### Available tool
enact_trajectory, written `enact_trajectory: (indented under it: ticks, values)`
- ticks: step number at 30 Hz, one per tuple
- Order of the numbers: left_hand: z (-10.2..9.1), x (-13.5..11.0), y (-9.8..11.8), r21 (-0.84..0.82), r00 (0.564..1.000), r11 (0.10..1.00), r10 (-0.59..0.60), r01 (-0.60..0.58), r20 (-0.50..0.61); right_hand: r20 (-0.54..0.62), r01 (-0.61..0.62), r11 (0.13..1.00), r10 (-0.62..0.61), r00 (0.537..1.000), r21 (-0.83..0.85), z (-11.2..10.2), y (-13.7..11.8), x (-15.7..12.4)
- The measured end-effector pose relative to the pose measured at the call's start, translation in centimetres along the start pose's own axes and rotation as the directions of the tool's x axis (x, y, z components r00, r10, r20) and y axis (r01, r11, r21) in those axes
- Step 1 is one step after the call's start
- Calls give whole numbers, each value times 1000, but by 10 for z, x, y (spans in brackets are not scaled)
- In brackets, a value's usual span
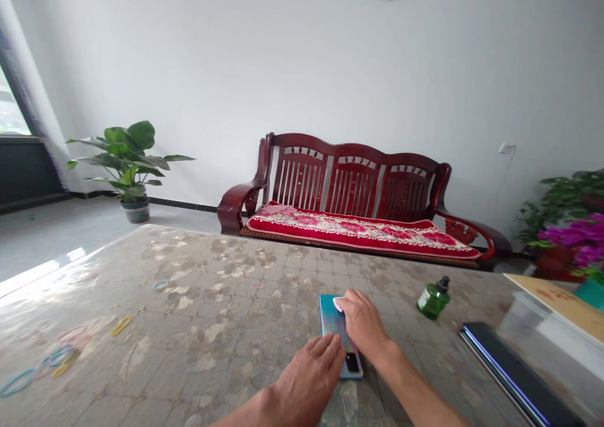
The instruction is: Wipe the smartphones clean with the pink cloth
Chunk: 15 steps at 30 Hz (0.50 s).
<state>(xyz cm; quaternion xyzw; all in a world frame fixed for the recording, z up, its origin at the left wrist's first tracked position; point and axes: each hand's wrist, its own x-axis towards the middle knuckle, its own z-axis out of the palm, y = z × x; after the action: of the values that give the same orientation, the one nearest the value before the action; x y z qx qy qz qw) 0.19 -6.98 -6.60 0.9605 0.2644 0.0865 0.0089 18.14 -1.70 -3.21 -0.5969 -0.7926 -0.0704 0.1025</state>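
A smartphone (334,321) with a shiny blue back lies face down on the table, its dark camera block at the near end. My left hand (315,370) rests on the lower part of the phone, fingers stretched out and lying flat together. At the far end, my right hand (362,321) pinches a small whitish-pink pad (338,304) and presses it against the phone's back. The pad's exact kind is hard to make out, being partly covered by the fingers.
A green bottle (433,299) with a black top stands to the right. Beyond it are a dark folded device (514,370) and a clear box (547,326). Coloured rings (61,358) lie at the left on the patterned tablecloth (189,326). A wooden bench (353,188) stands behind.
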Motion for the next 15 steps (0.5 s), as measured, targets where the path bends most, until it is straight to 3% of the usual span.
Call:
enact_trajectory:
  ticks: [7, 15]
  values:
    - [-16, 1, 5, 9, 1000, 1000, 7, -7, 12, 10, 54, 997, -54, 998, 54, -10, -7, -38]
    - [-18, 1, 3, 5, 1000, 1000, 19, -19, 15, 30, -58, 998, 59, 998, -28, -5, -10, 4]
